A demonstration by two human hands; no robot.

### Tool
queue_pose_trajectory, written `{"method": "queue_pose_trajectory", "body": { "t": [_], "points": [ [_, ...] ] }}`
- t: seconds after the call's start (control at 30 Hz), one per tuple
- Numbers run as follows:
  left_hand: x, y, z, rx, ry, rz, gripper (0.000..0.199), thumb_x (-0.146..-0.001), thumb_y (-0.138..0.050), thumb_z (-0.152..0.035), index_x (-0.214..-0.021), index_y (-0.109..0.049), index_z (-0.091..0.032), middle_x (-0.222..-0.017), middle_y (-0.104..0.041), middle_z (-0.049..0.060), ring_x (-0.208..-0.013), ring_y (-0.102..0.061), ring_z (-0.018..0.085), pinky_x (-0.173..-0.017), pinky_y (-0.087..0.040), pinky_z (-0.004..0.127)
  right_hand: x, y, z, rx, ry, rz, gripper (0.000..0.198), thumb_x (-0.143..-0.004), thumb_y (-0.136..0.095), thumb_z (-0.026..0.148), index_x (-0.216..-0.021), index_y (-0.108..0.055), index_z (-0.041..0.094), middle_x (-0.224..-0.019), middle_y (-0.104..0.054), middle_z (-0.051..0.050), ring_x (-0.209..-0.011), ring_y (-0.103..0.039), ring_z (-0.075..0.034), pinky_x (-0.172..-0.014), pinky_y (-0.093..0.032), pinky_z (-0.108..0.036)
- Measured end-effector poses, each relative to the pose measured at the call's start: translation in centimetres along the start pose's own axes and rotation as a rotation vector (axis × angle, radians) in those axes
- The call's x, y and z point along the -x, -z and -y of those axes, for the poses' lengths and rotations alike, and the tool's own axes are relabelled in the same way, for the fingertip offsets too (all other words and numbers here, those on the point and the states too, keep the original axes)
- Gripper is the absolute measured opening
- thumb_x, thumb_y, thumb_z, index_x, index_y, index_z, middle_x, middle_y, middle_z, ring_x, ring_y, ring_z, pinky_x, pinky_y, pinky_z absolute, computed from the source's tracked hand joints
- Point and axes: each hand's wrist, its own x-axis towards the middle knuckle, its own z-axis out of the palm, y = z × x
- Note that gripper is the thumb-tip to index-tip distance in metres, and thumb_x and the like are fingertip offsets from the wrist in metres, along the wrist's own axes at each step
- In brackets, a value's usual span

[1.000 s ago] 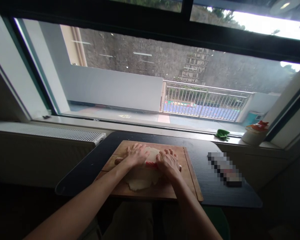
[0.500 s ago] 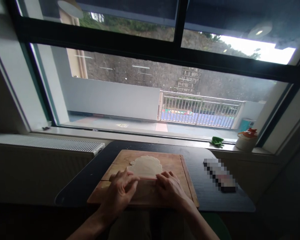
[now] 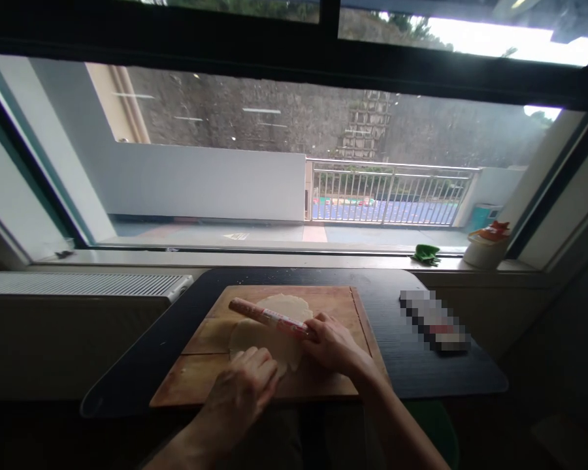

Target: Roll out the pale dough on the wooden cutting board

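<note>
A flat, pale sheet of dough (image 3: 259,339) with an uneven edge lies on the wooden cutting board (image 3: 196,375). My right hand (image 3: 334,343) is closed around the right end of a rolling pin (image 3: 269,317), which slants across above the dough with its far end pointing left. Printed wrapping or lettering shows on the pin's middle. At the near edge of the dough, my left hand (image 3: 247,382) has its fingers curled together on the sheet. The undersides of those fingertips are hidden.
The board rests on a dark table (image 3: 396,365) beneath a window. To the right lies a blurred-out rectangular item (image 3: 434,323). A green cloth-like item (image 3: 426,254) and a whitish container (image 3: 487,248) stand on the sill. A radiator (image 3: 78,284) is at the left.
Both hands were on the rolling pin at the dough's near side. My left hand has let go and moved to the dough edge; my right hand has swung the pin up at a slant.
</note>
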Motion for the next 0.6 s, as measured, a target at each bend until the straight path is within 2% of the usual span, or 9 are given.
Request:
{"method": "queue_pose_trajectory", "body": {
  "t": [0.1,0.23,0.6],
  "points": [
    [0.0,-1.2,0.2,-0.063,-0.064,-0.054,0.021,-0.087,-0.041,-0.017,-0.074,-0.057,-0.021,-0.077,-0.055,0.002,-0.073,-0.048,0.016,-0.068,-0.036,0.032,0.0,-0.6,0.0,0.018,-0.006,-0.008,0.021,-0.079,-0.055,0.03,-0.098,-0.061,0.022,-0.1,-0.054,-0.004,-0.091,-0.049,-0.016,-0.079,-0.036,-0.024],
    [-0.1,-1.6,0.1,-0.063,-0.074,-0.064,0.022,-0.088,-0.04,-0.018,-0.074,-0.057,-0.02,-0.076,-0.055,0.003,-0.074,-0.049,0.017,-0.068,-0.037,0.031,-0.2,-1.3,0.3,0.037,-0.048,-0.028,0.022,-0.076,-0.055,0.028,-0.096,-0.062,0.022,-0.101,-0.054,-0.005,-0.094,-0.048,-0.018,-0.078,-0.036,-0.026],
    [-0.3,-1.4,-1.7,-0.033,0.076,-0.071,0.023,-0.088,-0.04,-0.021,-0.08,-0.061,-0.021,-0.077,-0.056,0.005,-0.076,-0.051,0.018,-0.068,-0.039,0.032,-0.2,-1.7,0.4,0.027,-0.065,-0.059,0.018,-0.077,-0.056,0.028,-0.093,-0.062,0.023,-0.099,-0.053,-0.005,-0.092,-0.047,-0.018,-0.078,-0.036,-0.027]
  ]
}}
